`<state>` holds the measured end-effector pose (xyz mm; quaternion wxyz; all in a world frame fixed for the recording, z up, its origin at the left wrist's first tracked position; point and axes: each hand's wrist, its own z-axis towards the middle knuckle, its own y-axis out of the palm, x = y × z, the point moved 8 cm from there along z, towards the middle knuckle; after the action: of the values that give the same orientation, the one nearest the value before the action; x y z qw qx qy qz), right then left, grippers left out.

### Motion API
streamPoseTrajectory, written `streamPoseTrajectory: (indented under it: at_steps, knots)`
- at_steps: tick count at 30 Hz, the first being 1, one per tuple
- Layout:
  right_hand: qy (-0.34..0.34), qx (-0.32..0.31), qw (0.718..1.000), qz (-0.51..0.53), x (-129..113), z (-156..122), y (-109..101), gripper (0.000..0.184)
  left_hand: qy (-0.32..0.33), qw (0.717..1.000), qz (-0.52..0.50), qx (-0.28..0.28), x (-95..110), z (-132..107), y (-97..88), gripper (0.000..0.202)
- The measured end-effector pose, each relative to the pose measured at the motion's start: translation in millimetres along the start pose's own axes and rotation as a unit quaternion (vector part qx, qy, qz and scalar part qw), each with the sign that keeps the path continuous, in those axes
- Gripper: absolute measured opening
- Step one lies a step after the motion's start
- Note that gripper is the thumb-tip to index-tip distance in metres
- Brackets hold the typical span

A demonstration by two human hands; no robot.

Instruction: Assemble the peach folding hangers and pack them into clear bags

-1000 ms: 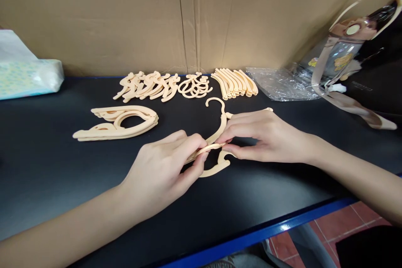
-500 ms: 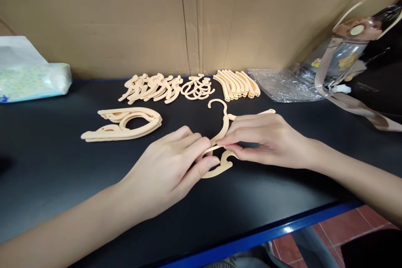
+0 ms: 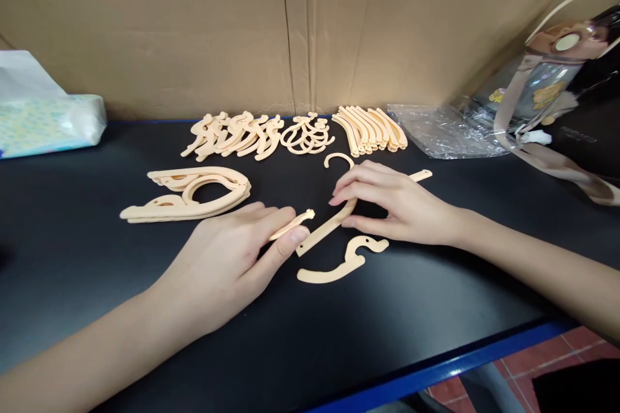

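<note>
My left hand point(image 3: 232, 264) lies low on the black table point(image 3: 72, 258), its thumb and fingers pinched on a small peach plastic arm piece point(image 3: 294, 222) whose tip sticks out to the right. My right hand point(image 3: 392, 203) rests on the hooked hanger frame point(image 3: 325, 230), fingers closed over its middle; the hook point(image 3: 338, 158) shows above the fingers and one end pokes out at the right. A loose curved peach piece point(image 3: 339, 264) lies flat just in front of both hands, touched by neither.
A stack of folded hangers point(image 3: 186, 193) lies to the left. Rows of small peach parts point(image 3: 252, 132) and curved arms point(image 3: 371, 129) line the cardboard wall. A tissue pack point(image 3: 43, 119) sits far left; a plastic bag point(image 3: 450, 132) and a strapped bottle point(image 3: 537, 87) sit right. The blue table edge point(image 3: 450, 368) runs in front.
The hands have parted: my left hand drew left with the small arm piece, my right hand slid up along the frame, and the curved piece now lies free on the table.
</note>
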<state>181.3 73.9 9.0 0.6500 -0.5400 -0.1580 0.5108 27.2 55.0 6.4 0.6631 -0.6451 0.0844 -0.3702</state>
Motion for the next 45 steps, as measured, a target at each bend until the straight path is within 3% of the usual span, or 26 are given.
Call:
streamPoseTrajectory:
  at_steps: [2, 6, 11, 14, 20, 29, 42, 45]
  knots:
    - [0.001, -0.012, 1.000, 0.006, 3, 1, 5, 0.026, -0.011, 1.000, 0.017, 0.000, -2, -2, -0.2, 0.042]
    - [0.006, -0.020, 0.999, 0.049, 7, 2, 8, 0.014, 0.006, 0.999, 0.047, 0.023, 1, -5, -3.1, 0.037]
    - [0.022, -0.013, 0.993, 0.116, 10, 4, 8, 0.011, -0.023, 0.997, 0.074, 0.003, -1, -8, 0.9, 0.028]
    - [0.029, -0.004, 0.990, 0.141, 12, 4, 7, 0.011, 0.012, 0.994, 0.104, 0.012, 1, -8, 3.0, 0.024]
    - [0.031, 0.013, 0.987, 0.158, 12, 5, 6, 0.010, 0.056, 0.984, 0.166, 0.024, -2, -10, 13.7, 0.038]
    - [0.035, 0.034, 0.987, 0.152, 7, 8, 4, 0.010, 0.080, 0.978, 0.192, 0.016, 4, -8, 17.3, 0.034]
    - [0.057, 0.022, 0.983, 0.172, 10, 8, 7, 0.010, 0.104, 0.963, 0.248, -0.007, 11, -7, 20.3, 0.034]
    - [0.059, 0.016, 0.983, 0.170, 10, 8, 8, 0.010, 0.115, 0.961, 0.250, 0.008, 12, -8, 19.5, 0.036]
